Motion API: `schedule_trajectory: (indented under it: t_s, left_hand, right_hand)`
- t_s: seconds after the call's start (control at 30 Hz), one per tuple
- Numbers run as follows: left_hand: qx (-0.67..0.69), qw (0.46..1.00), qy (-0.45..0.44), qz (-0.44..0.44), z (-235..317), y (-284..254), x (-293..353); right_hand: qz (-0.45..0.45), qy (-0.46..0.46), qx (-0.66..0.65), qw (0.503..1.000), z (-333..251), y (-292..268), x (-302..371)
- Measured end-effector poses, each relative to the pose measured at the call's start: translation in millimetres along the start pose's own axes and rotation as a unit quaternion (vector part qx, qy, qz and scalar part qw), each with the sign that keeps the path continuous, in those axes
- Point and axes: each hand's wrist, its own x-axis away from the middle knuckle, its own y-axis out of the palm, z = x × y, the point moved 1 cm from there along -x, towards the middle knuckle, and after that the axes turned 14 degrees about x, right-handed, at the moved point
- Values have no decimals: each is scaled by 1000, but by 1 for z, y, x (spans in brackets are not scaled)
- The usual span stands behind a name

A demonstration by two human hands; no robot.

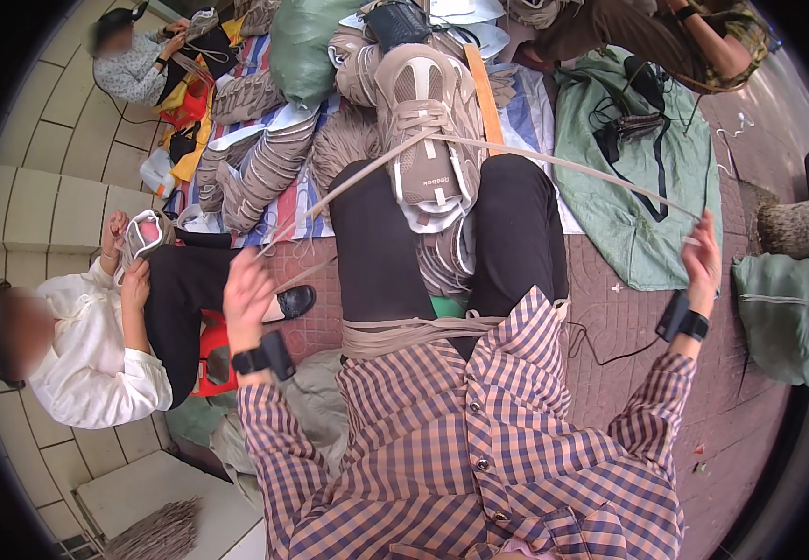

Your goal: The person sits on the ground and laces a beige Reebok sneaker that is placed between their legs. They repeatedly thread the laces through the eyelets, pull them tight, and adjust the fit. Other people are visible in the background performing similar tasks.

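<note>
A red brick pavement (610, 308) runs beside a pale tiled step, and striped and green sheets spread over it carry heaps of beige sneakers (264, 168) and bundles of laces. The person sits with black-trousered knees apart, and a beige sneaker (426, 131) rests between the thighs, toe pointing away, sole down. A beige lace (554, 163) is threaded through its eyelets and stretches out in two long ends — one to each side.

The left hand (247, 289) is raised beside the left knee, fingers curled together around the left end of the lace; a black band sits on that wrist. The right hand (703, 257) is held out well to the right, fingers pinched shut on the other end, also with a black wrist device. More loose laces (404, 333) lie in a bundle across the lap, against the checked shirt.

On the left a person in a white top (96, 355) sits holding another sneaker (143, 238) — both of that person's hands on it. Further back a second seated person works on a shoe, and a third sits at upper right by a green cloth (638, 205).
</note>
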Motion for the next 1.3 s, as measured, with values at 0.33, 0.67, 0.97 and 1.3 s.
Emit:
schedule_trajectory:
  t_s: [0.33, 0.67, 0.97, 1.3]
  left_hand:
    - [135, 894, 413, 106, 90, -128, 263]
    - [-417, 859, 156, 254, -43, 13, -6]
    - [-693, 701, 147, 84, -124, 116, -156]
    - [-843, 417, 332, -71, -139, 121, -166]
  right_hand:
    - [241, -255, 63, 934, -95, -113, 59]
    - [-146, -46, 645, 749, 166, 206, -19]
    - [-158, -51, 719, 675, 245, 270, -72]
    - [-248, -379, 836, 312, 258, 297, -65]
